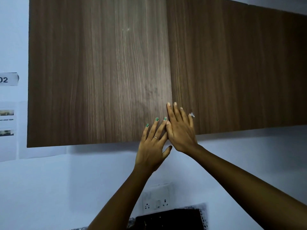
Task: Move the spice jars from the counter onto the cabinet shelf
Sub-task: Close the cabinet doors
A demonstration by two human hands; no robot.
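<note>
Spice jars out of view; my left hand [152, 146] and right hand [180, 130], fingers spread flat, holding nothing, press the cabinet doors [99, 72] at their seam, probably opening them.

Brown wood-grain cabinet doors [99, 72], white wall [49, 188].

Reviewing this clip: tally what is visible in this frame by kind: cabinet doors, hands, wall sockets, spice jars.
Brown wood-grain cabinet doors: 2, left door and right door, both closed
Bare hands: 2, left hand and right hand, flat against the doors near the seam
White wall socket plate: 1
Spice jars: 0 in view
Total: 5
</note>
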